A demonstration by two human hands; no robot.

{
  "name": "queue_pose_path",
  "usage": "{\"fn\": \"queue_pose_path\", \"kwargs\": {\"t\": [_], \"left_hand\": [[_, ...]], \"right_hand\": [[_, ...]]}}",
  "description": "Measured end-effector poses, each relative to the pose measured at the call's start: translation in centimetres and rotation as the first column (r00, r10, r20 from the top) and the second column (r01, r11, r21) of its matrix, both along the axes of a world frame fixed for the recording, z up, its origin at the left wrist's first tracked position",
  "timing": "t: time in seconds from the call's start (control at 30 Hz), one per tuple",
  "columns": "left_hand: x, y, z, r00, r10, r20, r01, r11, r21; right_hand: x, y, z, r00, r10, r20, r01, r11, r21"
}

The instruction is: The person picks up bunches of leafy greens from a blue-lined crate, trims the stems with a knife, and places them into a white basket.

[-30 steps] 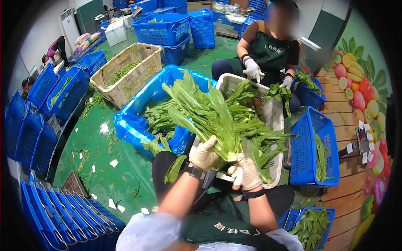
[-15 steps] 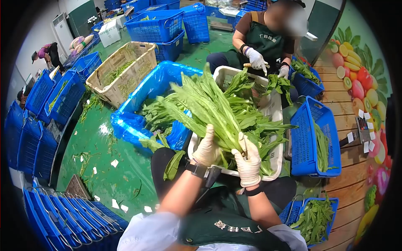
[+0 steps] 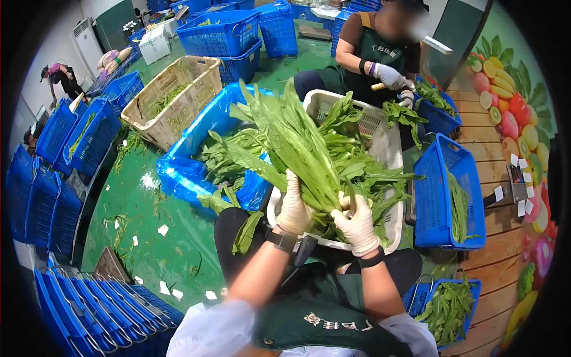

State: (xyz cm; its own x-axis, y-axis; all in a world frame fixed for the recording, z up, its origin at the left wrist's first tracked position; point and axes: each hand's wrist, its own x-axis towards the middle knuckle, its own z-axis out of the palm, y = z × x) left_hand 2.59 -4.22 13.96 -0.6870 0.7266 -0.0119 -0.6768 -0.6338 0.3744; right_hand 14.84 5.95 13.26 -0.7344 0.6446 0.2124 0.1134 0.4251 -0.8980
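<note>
In the holding step, the left hand [image 3: 294, 209] clasps the left side of a leafy bunch [image 3: 297, 149] above the white crate [image 3: 382, 143], the right hand [image 3: 358, 227] closes on its base, and repositioning likely calls for both-handed support.

- A co-worker [image 3: 386, 59] in a dark green apron sits across the way, near the plank surface [image 3: 496, 262].
- Over on the right, bright fruit artwork [image 3: 514, 116] (bananas, tomatoes, kiwi slices) covers the wall.
- A beige crate [image 3: 141, 122] stands on the green floor [image 3: 143, 250], some green scraps inside.
- White bits [image 3: 163, 229], like paper, dot the floor below it.
- Behind it I see one blue crate [image 3: 217, 40] atop another [image 3: 241, 64].
- Down at the left, blue crates with metal handles [image 3: 89, 309] lean in a row.
- Farther back, another person [image 3: 66, 80] bends forward near pale sacks [image 3: 113, 59].
- A white box [image 3: 154, 46] sits right of those sacks.
</note>
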Motion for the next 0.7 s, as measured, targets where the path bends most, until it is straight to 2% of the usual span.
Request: {"fn": "queue_pose_path", "kwargs": {"t": [0.03, 0.1, 0.17, 0.2, 0.23, 0.27, 0.3, 0.37, 0.4, 0.43, 0.47, 0.5, 0.53, 0.57, 0.6, 0.63, 0.67, 0.7], "left_hand": [[0.0, 0.1, -0.3, 0.999, 0.024, -0.023, -0.024, 0.999, -0.021], [-0.1, 0.6, -1.2, 0.998, 0.048, -0.043, -0.05, 0.998, -0.044], [-0.1, 1.3, -2.1, 0.995, 0.003, 0.096, -0.002, 1.0, -0.013], [0.1, 1.5, -1.6, 0.993, -0.011, 0.12, 0.01, 1.0, 0.007], [0.4, 1.9, -1.8, 0.992, -0.016, 0.125, 0.015, 1.0, 0.007], [0.6, 2.4, -2.1, 0.984, 0.062, 0.166, -0.049, 0.996, -0.079], [0.8, 2.9, -2.5, 0.97, 0.14, 0.201, -0.107, 0.98, -0.166], [0.5, 3.5, -4.6, 0.952, 0.14, 0.272, -0.094, 0.98, -0.176], [0.3, 3.7, -6.4, 0.972, 0.227, 0.064, -0.203, 0.943, -0.262], [0.3, 3.5, -6.8, 0.945, 0.29, -0.154, -0.326, 0.889, -0.321], [-0.2, 3.2, -7.2, 0.96, 0.261, -0.104, -0.281, 0.907, -0.313], [-0.4, 2.6, -3.9, 0.927, 0.25, 0.279, -0.187, 0.954, -0.235], [-0.2, 1.8, -1.4, 0.931, 0.253, 0.264, -0.187, 0.95, -0.249], [-0.2, 1.2, -0.2, 0.934, 0.255, 0.249, -0.188, 0.946, -0.263], [-0.8, 1.3, -2.2, 0.94, 0.228, 0.255, -0.181, 0.964, -0.194], [-1.1, 1.2, -3.4, 0.94, 0.226, 0.257, -0.18, 0.965, -0.189], [-1.0, 0.7, -4.7, 0.964, 0.189, -0.186, -0.263, 0.777, -0.572], [-0.7, 0.6, -5.9, 0.838, -0.073, -0.541, -0.452, 0.464, -0.762]], "right_hand": [[0.0, 0.0, -0.8, 1.0, 0.004, -0.002, -0.004, 1.0, 0.001], [0.2, -0.2, -2.5, 0.995, -0.061, -0.083, 0.037, 0.961, -0.275], [0.0, -0.7, -3.3, 0.99, -0.121, -0.067, 0.102, 0.967, -0.234], [-0.3, -0.6, -4.5, 0.968, -0.217, -0.126, 0.194, 0.966, -0.173], [-0.9, -1.3, -3.4, 0.932, -0.307, -0.191, 0.289, 0.95, -0.116], [-1.0, -1.9, -1.8, 0.911, -0.326, -0.251, 0.245, 0.92, -0.305], [-1.2, -2.0, -1.0, 0.91, -0.331, -0.248, 0.252, 0.92, -0.301], [-1.4, -1.7, -0.1, 0.829, -0.483, -0.281, 0.244, 0.765, -0.596], [-1.5, -1.2, 0.0, 0.784, -0.518, -0.342, 0.184, 0.721, -0.668], [-1.1, -0.3, 0.0, 0.787, -0.556, -0.269, 0.164, 0.608, -0.776], [-0.4, 0.9, -0.6, 0.802, -0.546, -0.242, 0.167, 0.594, -0.787], [0.2, 2.4, -1.6, 0.817, -0.534, -0.217, 0.167, 0.58, -0.797], [0.9, 3.6, -2.8, 0.851, -0.514, -0.108, 0.248, 0.573, -0.781], [1.3, 3.5, -2.8, 0.874, -0.485, -0.036, 0.352, 0.683, -0.64], [1.8, 3.7, -4.4, 0.906, -0.398, -0.143, 0.343, 0.89, -0.3], [1.3, 3.0, -3.2, 0.94, -0.273, -0.207, 0.297, 0.95, 0.095], [1.7, 1.2, -2.0, 0.957, -0.264, -0.122, 0.26, 0.964, -0.051], [1.1, 0.2, -2.8, 0.972, -0.216, -0.093, 0.216, 0.976, -0.01]]}}
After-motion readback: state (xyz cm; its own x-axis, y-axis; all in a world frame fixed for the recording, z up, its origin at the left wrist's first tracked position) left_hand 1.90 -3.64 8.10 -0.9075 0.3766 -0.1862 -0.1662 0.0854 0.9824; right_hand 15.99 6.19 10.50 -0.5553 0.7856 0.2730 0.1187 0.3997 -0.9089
